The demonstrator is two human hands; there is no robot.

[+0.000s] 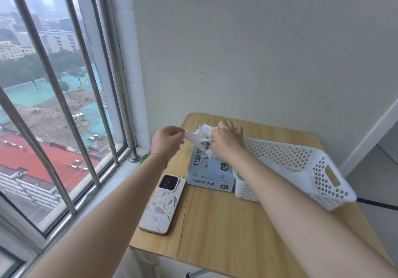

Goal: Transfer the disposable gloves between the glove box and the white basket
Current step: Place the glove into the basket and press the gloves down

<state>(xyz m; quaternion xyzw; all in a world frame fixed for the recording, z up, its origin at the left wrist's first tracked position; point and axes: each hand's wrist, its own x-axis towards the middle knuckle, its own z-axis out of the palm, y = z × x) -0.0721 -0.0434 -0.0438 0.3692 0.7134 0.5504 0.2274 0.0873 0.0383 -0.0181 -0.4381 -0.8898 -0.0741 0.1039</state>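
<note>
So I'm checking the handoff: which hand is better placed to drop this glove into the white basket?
Right hand: it pinches the glove over the glove box, beside the white basket; the left hand is farther away.

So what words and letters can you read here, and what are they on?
"丁腈防护手套" on the front of the glove box.
"XL" on the box front, and again on its top.
"丁腈防护" on the box top; the rest is hidden by the right hand.
Small print on the box and the phone: too blurred to read.

right hand hides glove box opening (partly)
</note>
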